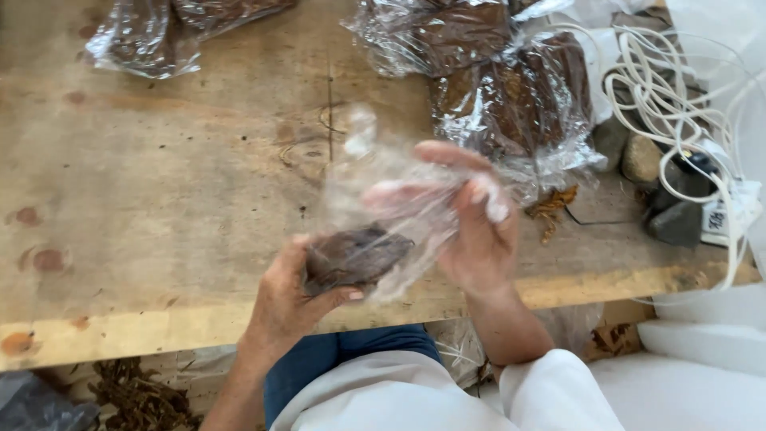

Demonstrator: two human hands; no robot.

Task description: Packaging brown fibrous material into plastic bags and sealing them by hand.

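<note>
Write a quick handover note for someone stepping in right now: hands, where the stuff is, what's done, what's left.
Left hand: grips a brown clump at the low end of a clear bag.
Right hand: fingers spread against the bag's upper part, holding it open or up, above the table edge.
Table: filled bags at the far side, one far left, two far right; white cord and stones at the right; loose brown bits on the floor.
Done: clump sits in the bag.
Left: bag is not closed and not yet set with the others.
</note>
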